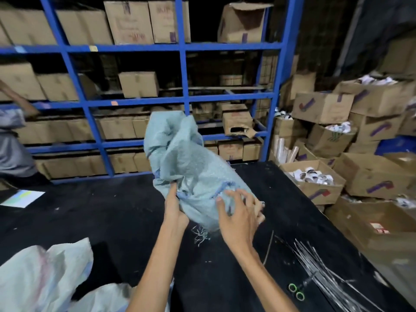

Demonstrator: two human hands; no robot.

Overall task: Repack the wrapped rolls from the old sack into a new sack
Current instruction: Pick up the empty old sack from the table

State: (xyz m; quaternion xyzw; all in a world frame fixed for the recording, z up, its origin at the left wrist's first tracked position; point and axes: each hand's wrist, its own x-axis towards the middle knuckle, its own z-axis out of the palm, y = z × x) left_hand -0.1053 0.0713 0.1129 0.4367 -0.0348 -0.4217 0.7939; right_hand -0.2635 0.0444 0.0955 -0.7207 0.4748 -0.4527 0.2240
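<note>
— What's nearest?
— A white sack [45, 278], cut off at the near-left of the table [112, 221]. Scissors [297, 291] and ties [326, 266] lie near-right, with open black top between.
— The hands?
— The left hand [174, 210] grips the blue sack [184, 158] low down. The right hand [238, 219] lies on its side, fingers spread and bent; it is blurred, so I cannot tell its grip. The sack stands mid-table, contents hidden.
— Beyond?
— A rack [180, 97] lines the far edge and boxes [315, 183] crowd the right.

Dim, uneven light — black shadow behind the blue rack [182, 70], right hand [238, 219] motion-blurred, edges fisheye-bent.
</note>
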